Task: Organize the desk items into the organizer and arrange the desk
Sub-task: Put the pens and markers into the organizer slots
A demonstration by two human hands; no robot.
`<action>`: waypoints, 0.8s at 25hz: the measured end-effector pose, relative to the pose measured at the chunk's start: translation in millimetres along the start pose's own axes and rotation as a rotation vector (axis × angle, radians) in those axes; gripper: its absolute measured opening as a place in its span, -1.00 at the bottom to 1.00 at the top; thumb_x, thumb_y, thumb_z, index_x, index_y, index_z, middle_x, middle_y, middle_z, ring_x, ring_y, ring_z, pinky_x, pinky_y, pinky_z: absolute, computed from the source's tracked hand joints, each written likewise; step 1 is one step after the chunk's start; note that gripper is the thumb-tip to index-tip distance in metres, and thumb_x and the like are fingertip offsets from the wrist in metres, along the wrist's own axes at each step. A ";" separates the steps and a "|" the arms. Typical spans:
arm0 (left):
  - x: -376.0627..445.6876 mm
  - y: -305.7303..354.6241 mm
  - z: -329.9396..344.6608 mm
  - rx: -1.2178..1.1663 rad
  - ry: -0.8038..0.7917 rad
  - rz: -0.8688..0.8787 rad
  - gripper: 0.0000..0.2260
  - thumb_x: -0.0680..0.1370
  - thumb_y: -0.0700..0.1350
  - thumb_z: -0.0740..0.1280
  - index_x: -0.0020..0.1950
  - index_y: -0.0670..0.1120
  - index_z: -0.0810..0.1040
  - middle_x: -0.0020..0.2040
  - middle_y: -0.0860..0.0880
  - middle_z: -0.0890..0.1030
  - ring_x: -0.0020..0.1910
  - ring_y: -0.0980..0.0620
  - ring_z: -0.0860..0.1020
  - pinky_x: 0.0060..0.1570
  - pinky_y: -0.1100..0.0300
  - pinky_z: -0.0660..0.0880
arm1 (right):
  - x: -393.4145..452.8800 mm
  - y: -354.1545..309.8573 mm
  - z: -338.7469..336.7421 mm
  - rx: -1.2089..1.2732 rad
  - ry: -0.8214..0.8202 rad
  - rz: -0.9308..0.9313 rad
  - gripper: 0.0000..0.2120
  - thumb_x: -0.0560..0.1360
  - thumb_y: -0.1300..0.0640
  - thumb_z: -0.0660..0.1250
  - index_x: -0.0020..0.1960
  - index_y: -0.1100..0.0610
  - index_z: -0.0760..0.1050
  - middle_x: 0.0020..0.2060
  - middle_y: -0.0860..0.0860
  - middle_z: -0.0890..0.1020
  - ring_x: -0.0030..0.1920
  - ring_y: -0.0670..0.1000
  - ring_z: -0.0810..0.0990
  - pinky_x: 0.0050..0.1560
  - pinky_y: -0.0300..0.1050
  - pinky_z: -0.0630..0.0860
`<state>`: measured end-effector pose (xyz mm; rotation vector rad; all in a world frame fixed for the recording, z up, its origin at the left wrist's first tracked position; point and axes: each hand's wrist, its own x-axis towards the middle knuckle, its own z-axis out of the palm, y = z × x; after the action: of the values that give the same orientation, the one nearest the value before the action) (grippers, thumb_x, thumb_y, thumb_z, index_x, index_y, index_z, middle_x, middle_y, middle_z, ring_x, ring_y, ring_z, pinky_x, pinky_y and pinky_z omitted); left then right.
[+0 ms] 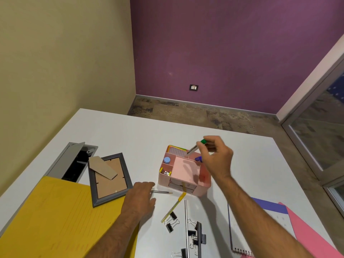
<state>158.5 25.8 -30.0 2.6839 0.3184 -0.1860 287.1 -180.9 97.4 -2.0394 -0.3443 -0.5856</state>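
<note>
While the yellow folder (48, 216) and grey picture frame (108, 178) crowd the desk's left side, the left hand (140, 199) lies flat, fingers relaxed, touching a pencil (162, 192); light, stiff, best pinched mid-shaft; the pink organizer (184, 173) stands just beyond; above it the right hand (216, 155) pinches a green-capped pen (196, 147); binder clips (172, 221) and a spiral notebook (260, 229) clutter the near right.

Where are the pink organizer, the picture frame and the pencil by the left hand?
pink organizer (186, 169): head view, floor of large compartment.
picture frame (93, 185): head view, left rail.
pencil (162, 192): head view, mid shaft.
</note>
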 end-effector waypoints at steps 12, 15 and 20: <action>14.1 1.7 22.8 0.505 -0.113 0.124 -0.73 0.57 -0.12 0.27 0.26 -0.03 0.47 0.16 -0.05 0.53 0.17 -0.10 0.47 0.12 -0.05 0.40 | -2.6 57.7 19.6 -0.388 -0.213 0.317 -0.80 0.55 0.13 0.34 0.14 0.13 0.61 0.09 0.06 0.68 0.05 0.03 0.63 0.00 -0.24 0.46; 17.0 0.6 25.3 0.526 -0.103 0.127 -0.77 0.60 -0.11 0.25 0.26 -0.05 0.49 0.16 -0.07 0.55 0.18 -0.11 0.48 0.17 -0.06 0.38 | -4.0 61.3 23.8 -0.420 -0.263 0.375 -0.78 0.56 0.12 0.31 0.16 0.11 0.61 0.11 0.06 0.67 0.05 0.05 0.62 0.07 -0.14 0.52; 14.3 2.6 25.2 0.495 -0.094 0.127 -0.76 0.60 -0.13 0.25 0.27 -0.08 0.43 0.20 -0.08 0.53 0.22 -0.12 0.46 0.22 -0.08 0.35 | -11.5 70.0 25.0 -0.466 -0.389 0.342 -0.78 0.55 0.09 0.30 0.15 0.05 0.62 0.14 0.04 0.65 0.13 0.04 0.55 0.17 -0.08 0.49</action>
<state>170.9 15.4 -54.2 3.1556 0.0759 -0.3964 316.4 -195.0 29.5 -2.5933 -0.0773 -0.0507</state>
